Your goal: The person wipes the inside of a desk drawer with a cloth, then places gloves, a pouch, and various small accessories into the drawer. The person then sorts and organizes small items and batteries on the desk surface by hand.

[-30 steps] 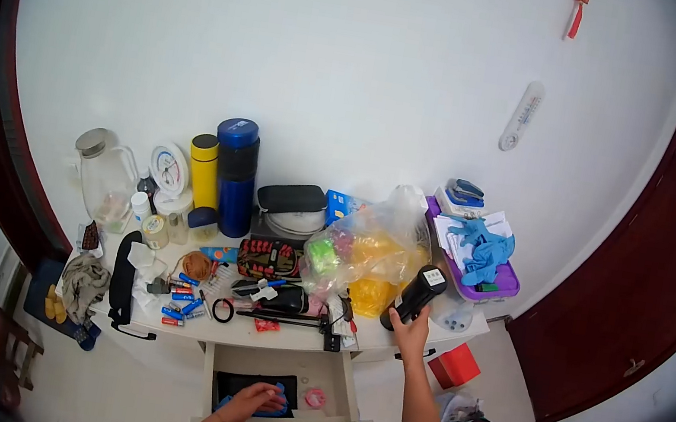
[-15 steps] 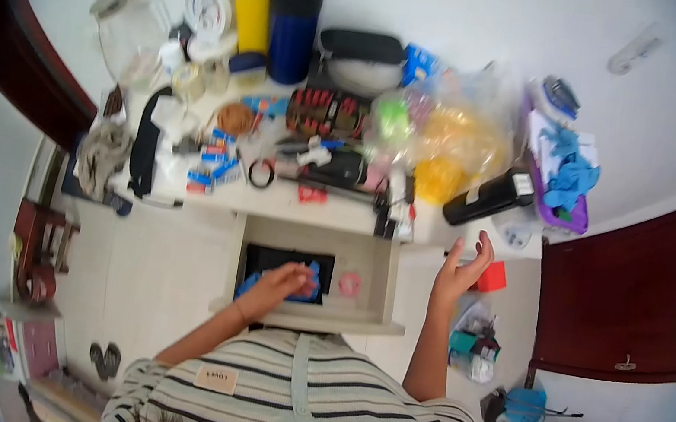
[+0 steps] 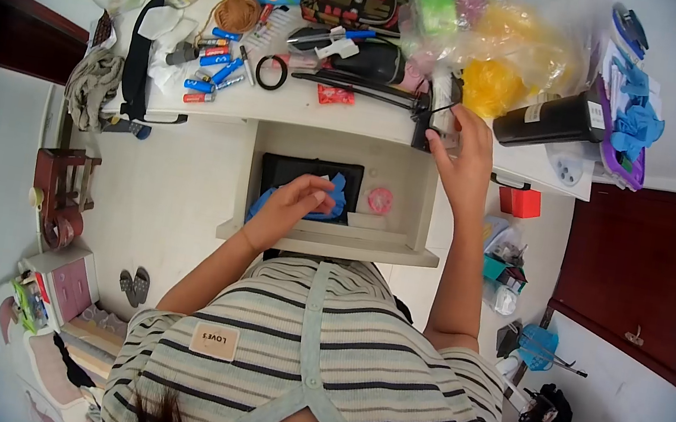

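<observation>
Desk (image 3: 300,114), white, flat-topped, edge crowded; below it one drawer (image 3: 333,243), pale, boxy, drawn out. Right hand (image 3: 466,162): at the desk's front edge, thumb and fingers narrowly parted about the blocky end of a rod (image 3: 360,89) (black, slender, laid lengthwise) and a whitish packet (image 3: 443,90); whether it grips either, cannot tell. Left hand (image 3: 295,203): over the drawer, fingers loosely curled above a blue wrap (image 3: 340,200), crumpled and soft; any hold on it, cannot tell. Under the wrap, a flat black case (image 3: 285,170); near it, a round pink reel (image 3: 380,201). On the desk: one ring (image 3: 271,73), black, thin; one packet, red (image 3: 336,96), small and glossy; batteries (image 3: 217,71), cylindrical, scattered; twine (image 3: 236,13), brown, wound into a ball; yellow bag (image 3: 489,88), filmy, creased; canister (image 3: 548,123), black, smooth, white-labelled, on its side beside a purple tray (image 3: 623,173) with limp blue gloves (image 3: 641,125).
</observation>
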`<state>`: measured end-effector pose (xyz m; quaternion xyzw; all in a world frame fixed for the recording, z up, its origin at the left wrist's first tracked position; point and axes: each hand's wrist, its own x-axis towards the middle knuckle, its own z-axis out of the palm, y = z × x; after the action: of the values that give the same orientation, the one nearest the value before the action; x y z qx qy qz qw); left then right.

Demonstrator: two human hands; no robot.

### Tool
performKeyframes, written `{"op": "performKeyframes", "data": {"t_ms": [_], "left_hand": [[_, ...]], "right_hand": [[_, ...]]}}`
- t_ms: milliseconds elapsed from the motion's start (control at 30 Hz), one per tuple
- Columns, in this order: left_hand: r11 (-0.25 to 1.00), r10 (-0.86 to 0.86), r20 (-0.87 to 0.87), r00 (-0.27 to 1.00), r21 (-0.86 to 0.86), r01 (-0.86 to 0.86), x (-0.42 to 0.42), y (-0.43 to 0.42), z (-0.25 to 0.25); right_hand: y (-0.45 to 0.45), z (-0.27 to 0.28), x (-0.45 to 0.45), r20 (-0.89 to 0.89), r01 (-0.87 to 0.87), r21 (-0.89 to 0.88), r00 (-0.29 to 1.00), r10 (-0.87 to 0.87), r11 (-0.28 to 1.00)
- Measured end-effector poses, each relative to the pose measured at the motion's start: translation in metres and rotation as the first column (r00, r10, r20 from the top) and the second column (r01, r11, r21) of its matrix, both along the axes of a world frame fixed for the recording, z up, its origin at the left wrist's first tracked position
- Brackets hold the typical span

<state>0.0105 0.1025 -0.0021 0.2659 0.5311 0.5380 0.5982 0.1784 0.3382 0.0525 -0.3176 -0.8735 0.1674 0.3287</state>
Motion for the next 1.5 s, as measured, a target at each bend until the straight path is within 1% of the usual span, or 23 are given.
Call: {"op": "performKeyframes", "data": {"t_ms": [67, 133, 267, 333, 367, 500, 567, 600, 667, 700, 767, 900, 967, 1000, 1067, 1100, 1167, 1200, 1267, 1300, 1400, 1467, 1500], "left_hand": [[1.000, 0.021, -0.002, 1.000, 0.000, -0.021, 0.001, -0.001, -0.001], [1.000, 0.025, -0.059, 0.998, 0.002, -0.025, 0.002, 0.000, 0.003], [0.999, 0.047, -0.051, 0.998, 0.016, -0.046, 0.002, -0.001, -0.002], [0.999, 0.048, -0.044, 0.998, 0.003, -0.048, 0.002, 0.000, 0.000], [0.999, 0.052, -0.040, 0.998, -0.006, -0.053, 0.002, 0.000, 0.001], [0.999, 0.048, -0.045, 0.998, -0.008, -0.049, 0.003, 0.000, -0.001], [0.999, 0.048, -0.067, 0.997, 0.005, -0.048, 0.002, 0.000, 0.001], [0.999, 0.046, -0.068, 0.997, 0.002, -0.046, 0.002, 0.000, 0.001], [0.998, 0.054, -0.073, 0.996, -0.009, -0.055, 0.003, 0.000, 0.002], [0.999, 0.051, -0.074, 0.996, -0.009, -0.052, 0.004, 0.000, 0.002], [0.998, 0.064, -0.058, 0.996, -0.010, -0.065, 0.003, 0.000, 0.001], [0.998, 0.059, -0.061, 0.996, 0.004, -0.058, 0.003, 0.004, 0.005], [0.999, 0.038, -0.047, 0.998, 0.014, -0.037, 0.006, 0.014, 0.017], [0.999, 0.038, -0.046, 0.998, 0.011, -0.037, 0.009, 0.019, 0.024], [0.999, 0.031, 0.061, 0.998, 0.006, -0.032, 0.017, 0.039, 0.034], [0.999, 0.033, 0.066, 0.997, 0.002, -0.033, 0.023, 0.048, 0.035], [0.994, -0.030, 0.264, 0.964, 0.106, 0.002, 0.030, 0.072, 0.035], [0.995, -0.031, 0.270, 0.962, 0.101, 0.004, 0.037, 0.081, 0.034], [0.992, -0.039, 0.457, 0.889, 0.125, -0.020, 0.045, 0.099, 0.034], [0.997, -0.047, 0.449, 0.892, 0.073, 0.016, 0.048, 0.104, 0.054], [0.993, -0.085, 0.472, 0.877, 0.111, 0.036, 0.050, 0.105, 0.048], [0.995, -0.065, 0.467, 0.882, 0.095, 0.023, 0.050, 0.100, 0.054], [0.996, -0.059, 0.423, 0.904, 0.084, 0.025, 0.049, 0.098, 0.053]], "right_hand": [[0.004, -0.004, 0.001, 0.065, -0.030, 0.129, 0.998, 0.022, 0.991], [0.007, -0.005, 0.001, 0.032, -0.006, 0.075, 0.999, 0.004, 0.997], [0.025, -0.009, 0.006, -0.029, 0.044, 0.108, 0.999, -0.041, 0.993], [0.027, -0.009, 0.010, -0.069, 0.158, -0.037, 0.985, -0.161, 0.987], [0.025, -0.008, 0.009, -0.117, 0.170, -0.085, 0.977, -0.179, 0.982], [0.017, -0.010, 0.008, -0.134, 0.193, -0.124, 0.969, -0.209, 0.973], [0.016, -0.014, 0.009, -0.136, 0.176, -0.026, 0.975, -0.178, 0.984], [0.017, -0.016, 0.010, -0.136, 0.178, -0.029, 0.974, -0.180, 0.984], [0.019, -0.018, 0.013, -0.116, 0.190, 0.067, 0.977, -0.181, 0.980], [0.018, -0.016, 0.013, -0.117, 0.192, 0.065, 0.976, -0.184, 0.979], [0.016, -0.009, 0.012, -0.081, 0.219, 0.349, 0.976, -0.203, 0.911], [-0.003, -0.005, 0.015, -0.082, 0.229, 0.438, 0.973, -0.215, 0.869], [-0.017, -0.003, 0.019, -0.046, 0.167, 0.527, 0.985, -0.168, 0.833], [-0.023, -0.005, 0.022, -0.045, 0.167, 0.525, 0.985, -0.168, 0.835], [-0.029, -0.010, 0.029, -0.025, 0.128, 0.608, 0.989, -0.143, 0.783], [-0.035, -0.009, 0.033, -0.019, 0.123, 0.606, 0.990, -0.141, 0.786], [-0.046, -0.008, 0.037, 0.031, 0.051, 0.664, 0.995, -0.096, 0.746], [-0.054, -0.008, 0.041, 0.038, 0.050, 0.661, 0.994, -0.099, 0.749], [-0.067, -0.010, 0.043, 0.101, -0.063, 0.681, 0.995, -0.009, 0.730], [-0.079, -0.009, 0.046, 0.130, -0.116, 0.669, 0.991, 0.039, 0.734], [-0.090, -0.016, 0.051, 0.147, -0.125, 0.674, 0.989, 0.033, 0.728], [-0.091, -0.016, 0.054, 0.133, -0.122, 0.656, 0.990, 0.046, 0.745], [-0.093, -0.017, 0.058, 0.106, -0.120, 0.558, 0.992, 0.073, 0.821]]}}
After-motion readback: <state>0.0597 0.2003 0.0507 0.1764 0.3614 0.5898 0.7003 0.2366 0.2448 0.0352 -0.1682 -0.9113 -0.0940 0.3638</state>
